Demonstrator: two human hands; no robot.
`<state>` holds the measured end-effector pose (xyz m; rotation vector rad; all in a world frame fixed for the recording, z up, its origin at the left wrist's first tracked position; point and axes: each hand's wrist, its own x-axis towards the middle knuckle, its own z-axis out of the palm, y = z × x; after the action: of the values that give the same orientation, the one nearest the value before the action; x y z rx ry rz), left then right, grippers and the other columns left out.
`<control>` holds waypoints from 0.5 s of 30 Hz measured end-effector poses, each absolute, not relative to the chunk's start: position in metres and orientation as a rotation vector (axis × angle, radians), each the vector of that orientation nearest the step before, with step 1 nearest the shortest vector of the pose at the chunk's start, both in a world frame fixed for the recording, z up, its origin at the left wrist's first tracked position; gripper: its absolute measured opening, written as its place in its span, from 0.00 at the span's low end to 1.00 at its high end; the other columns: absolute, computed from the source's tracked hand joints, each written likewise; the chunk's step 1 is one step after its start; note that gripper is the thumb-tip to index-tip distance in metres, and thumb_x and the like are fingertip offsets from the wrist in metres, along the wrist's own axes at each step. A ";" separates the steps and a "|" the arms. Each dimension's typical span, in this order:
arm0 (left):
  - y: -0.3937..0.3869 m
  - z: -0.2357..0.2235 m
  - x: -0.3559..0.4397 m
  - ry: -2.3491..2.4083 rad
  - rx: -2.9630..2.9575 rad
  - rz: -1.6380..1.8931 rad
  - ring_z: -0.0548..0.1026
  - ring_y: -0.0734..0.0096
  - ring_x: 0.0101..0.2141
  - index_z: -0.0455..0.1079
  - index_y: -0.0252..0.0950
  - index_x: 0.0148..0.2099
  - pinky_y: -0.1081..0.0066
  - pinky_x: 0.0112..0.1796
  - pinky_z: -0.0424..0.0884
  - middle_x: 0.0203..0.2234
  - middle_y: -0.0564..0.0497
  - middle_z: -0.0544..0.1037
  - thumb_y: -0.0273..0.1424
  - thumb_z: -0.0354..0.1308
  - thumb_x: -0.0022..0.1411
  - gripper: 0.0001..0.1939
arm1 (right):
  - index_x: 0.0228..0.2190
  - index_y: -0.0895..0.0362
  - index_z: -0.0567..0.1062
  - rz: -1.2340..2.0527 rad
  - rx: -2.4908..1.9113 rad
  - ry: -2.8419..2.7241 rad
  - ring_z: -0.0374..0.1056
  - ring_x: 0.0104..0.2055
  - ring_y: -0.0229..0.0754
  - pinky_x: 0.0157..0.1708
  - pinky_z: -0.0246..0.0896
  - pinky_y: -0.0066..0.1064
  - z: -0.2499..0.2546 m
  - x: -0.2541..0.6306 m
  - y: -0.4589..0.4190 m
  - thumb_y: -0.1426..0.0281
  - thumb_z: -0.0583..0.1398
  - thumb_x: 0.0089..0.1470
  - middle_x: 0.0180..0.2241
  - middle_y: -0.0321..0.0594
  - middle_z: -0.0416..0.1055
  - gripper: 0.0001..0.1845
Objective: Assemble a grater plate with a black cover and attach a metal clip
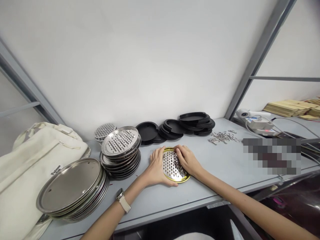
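"Where do we have the round grater plate [172,165]?"

"Flat on the grey table [225,163], punched face up, between our hands."

"And our grip?"

"Our left hand [156,170] spans its left side, holding it with the thumb at the near edge. Our right hand [188,161] bends over the right side; we cannot tell whether it pinches."

"How should it handle?"

"Light and stiff, we judge, perhaps slippery. We'd hold the smooth gold rim [183,180], since the slots may scratch us."

"Which way does it point?"

"Upward only; being round, it gives us no long axis."
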<state>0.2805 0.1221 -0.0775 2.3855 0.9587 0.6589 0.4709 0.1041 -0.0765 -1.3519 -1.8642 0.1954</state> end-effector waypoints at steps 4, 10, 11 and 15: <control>0.121 -0.076 0.281 0.951 2.384 0.670 0.49 0.48 0.58 0.34 0.42 0.65 0.50 0.57 0.47 0.57 0.43 0.51 0.53 0.69 0.26 0.70 | 0.34 0.55 0.66 0.221 -1.352 -1.846 0.63 0.36 0.44 0.40 0.59 0.37 -0.075 0.471 0.103 0.67 0.43 0.64 0.31 0.41 0.67 0.14; 0.121 -0.076 0.281 0.957 2.386 0.666 0.49 0.48 0.58 0.34 0.41 0.66 0.51 0.57 0.47 0.57 0.42 0.51 0.52 0.70 0.25 0.70 | 0.34 0.55 0.66 0.239 -1.342 -1.832 0.63 0.36 0.44 0.39 0.58 0.36 -0.076 0.471 0.102 0.67 0.43 0.64 0.31 0.41 0.66 0.14; 0.120 -0.076 0.281 0.957 2.384 0.666 0.49 0.48 0.58 0.34 0.41 0.66 0.51 0.57 0.47 0.56 0.42 0.51 0.52 0.70 0.25 0.70 | 0.33 0.55 0.66 0.243 -1.346 -1.830 0.63 0.36 0.44 0.39 0.58 0.36 -0.077 0.471 0.102 0.67 0.43 0.64 0.31 0.41 0.66 0.15; 0.119 -0.073 0.282 0.937 2.385 0.672 0.50 0.49 0.57 0.40 0.43 0.64 0.51 0.57 0.48 0.55 0.44 0.53 0.50 0.70 0.25 0.66 | 0.33 0.55 0.66 0.256 -1.375 -1.824 0.62 0.35 0.44 0.38 0.57 0.36 -0.078 0.471 0.102 0.66 0.43 0.64 0.30 0.40 0.65 0.15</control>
<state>0.2818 0.1189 -0.0727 2.3851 0.9368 0.6719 0.4712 0.1020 -0.0776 -1.3747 -1.8238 0.2558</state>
